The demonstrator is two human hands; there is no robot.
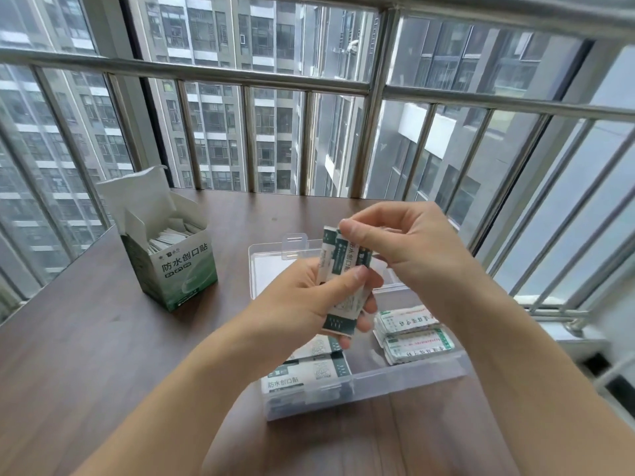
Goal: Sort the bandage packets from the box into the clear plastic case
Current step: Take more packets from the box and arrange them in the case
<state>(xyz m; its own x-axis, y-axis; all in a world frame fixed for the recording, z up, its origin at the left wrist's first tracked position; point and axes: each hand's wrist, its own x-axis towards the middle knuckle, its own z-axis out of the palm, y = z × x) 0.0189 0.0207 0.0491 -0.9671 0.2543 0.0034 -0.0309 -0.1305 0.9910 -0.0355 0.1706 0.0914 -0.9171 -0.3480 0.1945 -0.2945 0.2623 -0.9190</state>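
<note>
Above the clear plastic case, both hands meet on a small stack of bandage packets. The left hand curls thumb and fingers round the stack's lower half, hiding much of its print; the right hand pinches the top edge between thumb and fingertips. The packets are white with dark green end bands and Chinese lettering, partly blurred. Inside the case, green-and-white packets lie at the near left, partly covered by the left wrist, and paler packets with red and green print lie at the right; their text cannot be read. The case's open lid lies flat behind it, largely screened by the hands. On the desk to the left stands the open green-and-white box, with more packets showing inside.
</note>
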